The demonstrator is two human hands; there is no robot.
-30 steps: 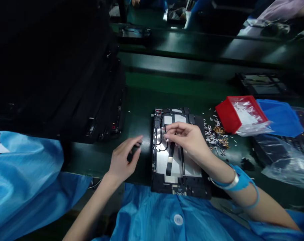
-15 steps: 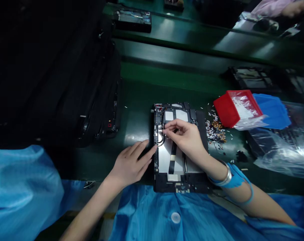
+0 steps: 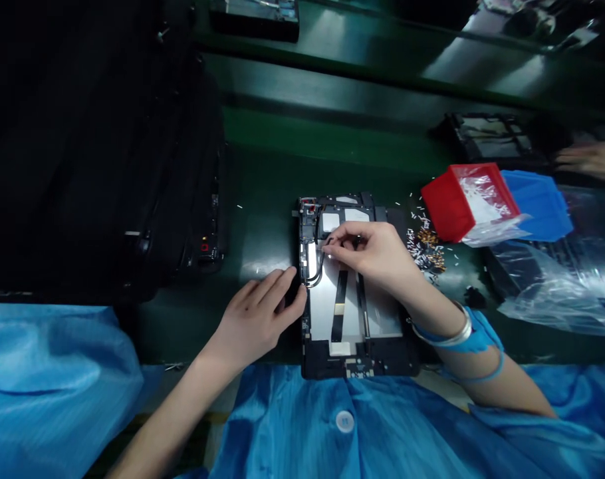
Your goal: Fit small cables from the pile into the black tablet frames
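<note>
An opened tablet-like device point(image 3: 322, 362) lies before me, its inside up, with silver battery plates, a black flat ribbon point(image 3: 339, 309) and circuit parts along its left side. My right hand point(image 3: 375, 256) is over its upper middle, thumb and forefinger pinched on a thin black cable point(image 3: 318, 274). That cable curves down to the left edge of the device; its end is hidden in my fingertips. My left hand point(image 3: 257, 316) has its fingers stretched out, with the fingertips at the device's left edge.
Right of the device lies a heap of small white and gold bits point(image 3: 429, 251). Beyond are a red bin point(image 3: 449, 203), a blue bin point(image 3: 539, 206) and clear plastic bags point(image 3: 556, 293). Dark stacked housings point(image 3: 183, 199) stand at left. A co-worker's hand point(image 3: 592, 159) is at far right.
The view has shifted slightly. My right fingertips, with the cable, have moved a little right, away from the device's left edge. A co-worker's hand now appears beside the bins.
</note>
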